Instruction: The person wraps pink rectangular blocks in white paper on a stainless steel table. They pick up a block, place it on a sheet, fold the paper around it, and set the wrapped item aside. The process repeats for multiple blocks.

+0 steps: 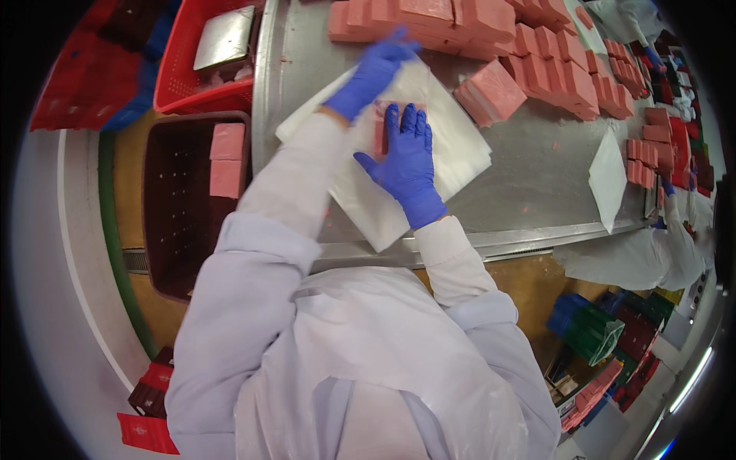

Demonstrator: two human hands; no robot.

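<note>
Blue gloves cover both hands. My right hand (409,167) lies flat, fingers spread, over a pink block (380,138) that shows beside the fingers, partly under translucent film. Beneath it is a stack of white wrapping sheets (454,155), turned cornerwise on the steel table. My left hand (371,77) is blurred by motion above the sheets' far left part, fingers pointing toward the stacked pink blocks (425,17). Whether it pinches a sheet I cannot tell. One larger pink block (491,93) sits tilted just right of the sheets.
The steel table (535,184) has a raised front rim. More pink blocks (552,75) stand in rows at the back right. At the left are a red crate (207,98) and a brown crate (172,207) holding pink blocks. Co-workers in white (632,259) stand along the table's right.
</note>
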